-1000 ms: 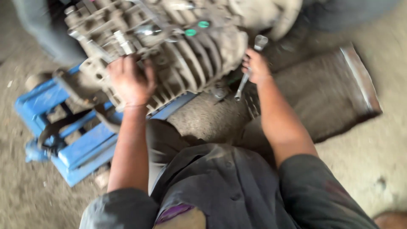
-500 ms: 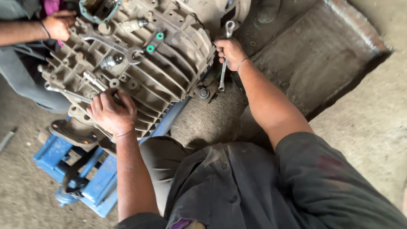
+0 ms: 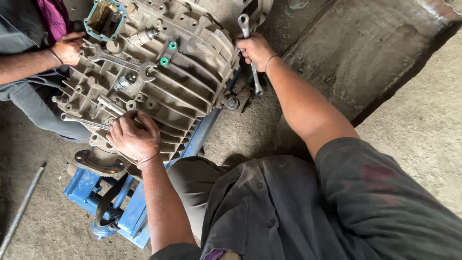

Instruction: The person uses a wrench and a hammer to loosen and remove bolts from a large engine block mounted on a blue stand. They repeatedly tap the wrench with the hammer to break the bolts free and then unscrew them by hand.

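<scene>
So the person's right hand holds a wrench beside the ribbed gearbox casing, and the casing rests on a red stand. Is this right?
Not quite: the stand is blue, not red, as the head view shows. The rest holds: the right hand grips a wrench beside the ribbed gearbox casing.

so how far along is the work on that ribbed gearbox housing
Looks done: one square port with a green gasket stands open, cover off. In hand: the right hand grips a ring spanner at the gearbox housing edge, while the left hand rests flat on its ribs. A second spanner lies on top near another person's hand. Left: bolts and fittings still sit in the casing on the blue stand.
</scene>
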